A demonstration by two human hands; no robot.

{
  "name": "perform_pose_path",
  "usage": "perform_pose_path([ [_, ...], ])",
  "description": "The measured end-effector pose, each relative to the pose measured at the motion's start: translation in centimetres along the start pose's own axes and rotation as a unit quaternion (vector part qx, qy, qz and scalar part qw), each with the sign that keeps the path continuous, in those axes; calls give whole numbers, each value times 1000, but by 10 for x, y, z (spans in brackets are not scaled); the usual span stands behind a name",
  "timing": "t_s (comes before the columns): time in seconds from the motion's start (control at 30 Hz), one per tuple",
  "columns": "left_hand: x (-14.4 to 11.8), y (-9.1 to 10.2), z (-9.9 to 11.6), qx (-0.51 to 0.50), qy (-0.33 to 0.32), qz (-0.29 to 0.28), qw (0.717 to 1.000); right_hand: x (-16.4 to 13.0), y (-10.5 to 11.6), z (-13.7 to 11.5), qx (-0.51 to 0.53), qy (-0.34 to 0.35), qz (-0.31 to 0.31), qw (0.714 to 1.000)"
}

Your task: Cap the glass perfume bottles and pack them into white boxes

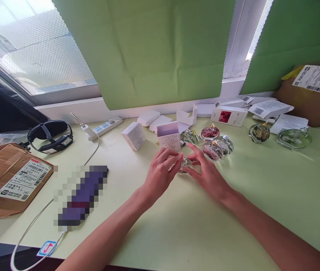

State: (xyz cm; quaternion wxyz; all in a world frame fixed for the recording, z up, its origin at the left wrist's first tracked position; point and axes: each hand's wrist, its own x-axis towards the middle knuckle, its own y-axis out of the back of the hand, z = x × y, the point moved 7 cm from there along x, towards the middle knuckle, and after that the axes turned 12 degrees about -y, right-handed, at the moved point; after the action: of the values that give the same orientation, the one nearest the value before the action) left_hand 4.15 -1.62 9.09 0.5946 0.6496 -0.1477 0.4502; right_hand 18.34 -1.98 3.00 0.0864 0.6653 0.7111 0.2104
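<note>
At the frame's centre, the left hand (161, 171) and right hand (205, 171) pinch a small glass bottle (185, 164) between their fingertips, apparently resting on the counter (261, 195). Best to keep both grips light and low, clear of the pink bottle (211, 150) just behind.

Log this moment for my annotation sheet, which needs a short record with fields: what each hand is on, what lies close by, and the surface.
left hand: fingertips on a small clear glass bottle, from its left side
right hand: fingers on the same bottle, from its right side
bottle: low on the table, partly hidden by the fingers
just behind: open white box, round pink-tinted bottles
far right: two green-tinted bottles
left side: power strip, taped cardboard parcel
surface: pale green table
</note>
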Motion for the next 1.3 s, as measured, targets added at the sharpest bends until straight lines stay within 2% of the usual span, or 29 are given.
perform_pose_path([
  [0.27, -3, -1, 0, 31, 0, -22, 999, -2, 4, -2, -37, -18, 9, 999],
  [0.4, -7, 1, 0, 16, 8, 20, 1000, -4, 10, -6, -131, -40, 7, 991],
  [0.5, -8, 2, -4, -19, 42, 47, 998, -6, 12, -6, -182, -46, 7, 982],
  [0.63, -7, 0, -8, -55, 73, 49, 995, -6, 8, 0, -166, -56, -9, 985],
  [0.83, -4, 1, -9, -59, 36, 34, 997, -3, 8, 3, -130, -43, -1, 991],
  [1.1, -3, 1, -7, -31, -22, -1, 999, -4, 5, 0, -144, -46, 2, 988],
  [1.2, -6, 0, -6, -25, -25, -8, 999, -3, 19, -5, -170, -62, -17, 983],
  [1.3, -10, -3, -6, -23, -28, -30, 999, -5, 56, -9, -136, -108, -49, 984],
])
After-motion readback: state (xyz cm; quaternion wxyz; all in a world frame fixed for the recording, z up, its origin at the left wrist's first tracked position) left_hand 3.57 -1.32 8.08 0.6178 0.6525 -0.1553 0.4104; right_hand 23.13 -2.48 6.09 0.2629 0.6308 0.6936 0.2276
